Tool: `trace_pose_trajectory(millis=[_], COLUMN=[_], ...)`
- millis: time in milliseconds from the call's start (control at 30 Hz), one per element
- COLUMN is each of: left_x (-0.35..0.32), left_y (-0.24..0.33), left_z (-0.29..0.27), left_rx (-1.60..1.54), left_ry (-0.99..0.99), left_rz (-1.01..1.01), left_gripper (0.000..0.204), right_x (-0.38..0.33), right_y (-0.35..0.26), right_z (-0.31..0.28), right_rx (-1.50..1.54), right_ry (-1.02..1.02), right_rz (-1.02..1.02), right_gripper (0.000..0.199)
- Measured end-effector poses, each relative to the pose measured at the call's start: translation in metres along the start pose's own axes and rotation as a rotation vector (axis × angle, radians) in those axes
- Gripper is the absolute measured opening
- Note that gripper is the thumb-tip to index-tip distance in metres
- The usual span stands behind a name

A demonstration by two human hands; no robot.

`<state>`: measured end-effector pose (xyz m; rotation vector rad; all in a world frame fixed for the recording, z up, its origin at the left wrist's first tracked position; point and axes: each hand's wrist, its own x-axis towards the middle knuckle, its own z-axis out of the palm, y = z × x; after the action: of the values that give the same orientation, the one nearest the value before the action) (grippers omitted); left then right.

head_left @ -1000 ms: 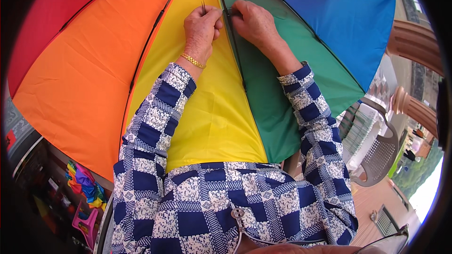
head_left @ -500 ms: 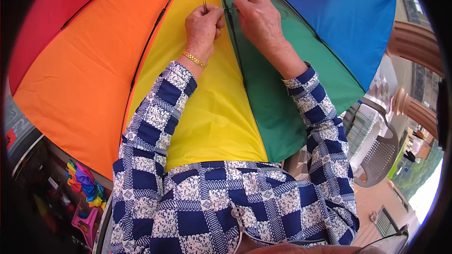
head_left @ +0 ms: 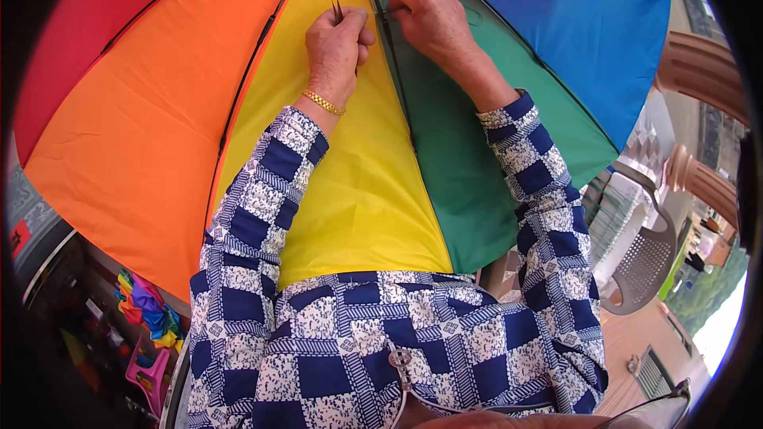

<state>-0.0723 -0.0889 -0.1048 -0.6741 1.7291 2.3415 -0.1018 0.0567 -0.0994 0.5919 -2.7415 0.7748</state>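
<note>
While two hands work one umbrella (head_left: 159,127) | left hand (head_left: 338,44) grasps small snips (head_left: 338,9) | right hand (head_left: 429,20) pinches thread (head_left: 380,12)

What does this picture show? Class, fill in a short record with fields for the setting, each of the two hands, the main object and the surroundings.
Setting: outdoors, seen from above the hands
Main object: open rainbow umbrella, panels red, orange, yellow, green, blue
Left hand: closed on a thin pointed metal tool at the yellow panel; gold bracelet on the wrist
Right hand: pinching at the dark rib between yellow and green
Surroundings: grey perforated chair at right
</note>
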Motion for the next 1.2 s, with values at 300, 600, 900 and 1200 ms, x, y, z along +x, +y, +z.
trace_pose_trajectory(millis=[300, 600, 900, 1200], left_x=[0.002, 0.0, 0.007, 0.008], left_y=[-0.008, -0.007, -0.019, -0.016], left_z=[-0.008, -0.006, -0.002, -0.004], left_rx=[-0.115, -0.138, 0.455, 0.403], left_ry=[-0.026, -0.028, -0.038, -0.03], left_rz=[0.019, 0.047, 0.332, 0.261], left_gripper=[0.009, 0.01, 0.018, 0.025], right_x=[-0.011, -0.019, -0.006, -0.003], right_y=[0.03, 0.033, 0.033, 0.043], right_z=[-0.025, -0.042, -0.083, -0.096], right_rx=[-0.091, 0.302, -0.323, 1.22], right_ry=[0.057, 0.288, 0.11, 0.229], right_rz=[0.017, 0.327, 0.027, 0.575], right_gripper=[0.005, 0.006, 0.007, 0.008])
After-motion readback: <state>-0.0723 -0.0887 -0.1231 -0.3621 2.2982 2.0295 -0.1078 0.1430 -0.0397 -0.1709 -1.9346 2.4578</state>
